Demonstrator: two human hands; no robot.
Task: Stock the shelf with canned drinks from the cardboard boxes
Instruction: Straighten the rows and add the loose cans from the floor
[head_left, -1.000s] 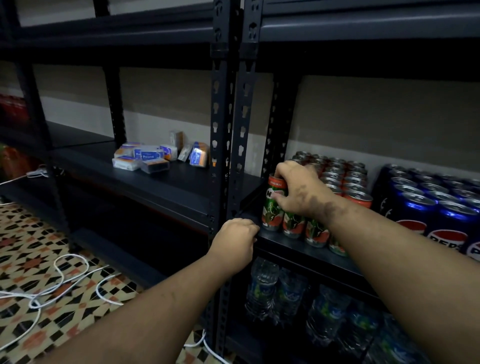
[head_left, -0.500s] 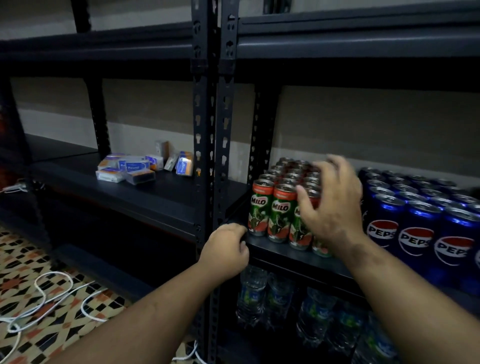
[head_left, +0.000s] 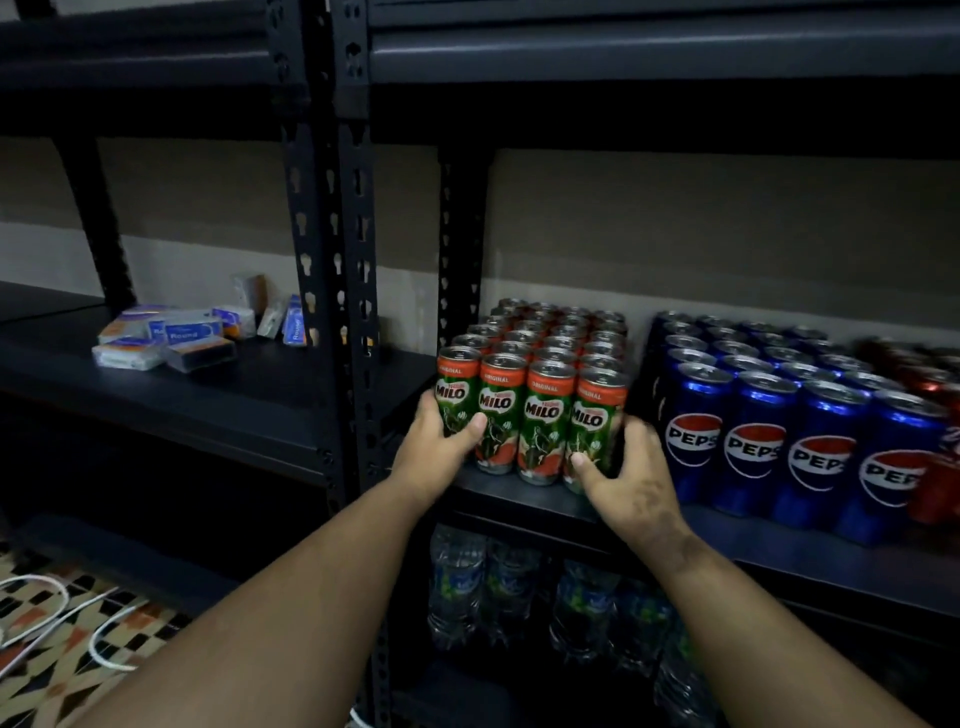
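Several green and red Milo cans (head_left: 545, 415) stand in a tight block at the left end of the dark metal shelf (head_left: 519, 501). My left hand (head_left: 434, 452) wraps round the leftmost front can, thumb across its face. At the other end of the front row, my right hand (head_left: 631, 486) grips the rightmost can, thumb on the front and fingers round its right side. Blue Pepsi cans (head_left: 753, 415) fill the shelf just right of the Milo block. No cardboard box is in view.
Small cartons (head_left: 171, 338) lie on the neighbouring shelf to the left. Perforated black uprights (head_left: 358, 312) stand between the two bays. Water bottles (head_left: 519, 592) sit on the shelf below. Red cans (head_left: 930, 374) show at far right. White cables (head_left: 57, 613) lie on the patterned floor.
My left hand left the shelf's front edge and went up to the leftmost Milo can. My right hand came down from the can tops to the rightmost front can.
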